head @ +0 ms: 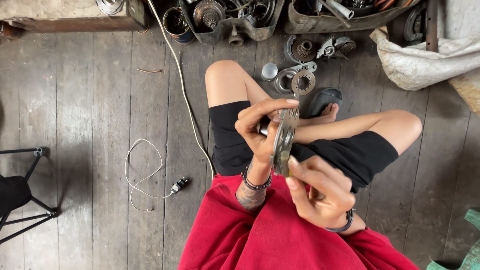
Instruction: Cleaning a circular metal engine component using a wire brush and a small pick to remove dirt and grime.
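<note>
I sit cross-legged on a wooden plank floor in a red shirt and black shorts. My left hand grips a round metal disc with holes, held on edge above my lap, fingers wrapped over its top rim. My right hand pinches the disc's lower edge with thumb and fingers. Both wrists carry dark bracelets.
Metal gears and rings lie on the floor past my knees. Trays of greasy machine parts stand at the back. A white sack lies at the right, a white cable with a plug at the left, a black stand at far left.
</note>
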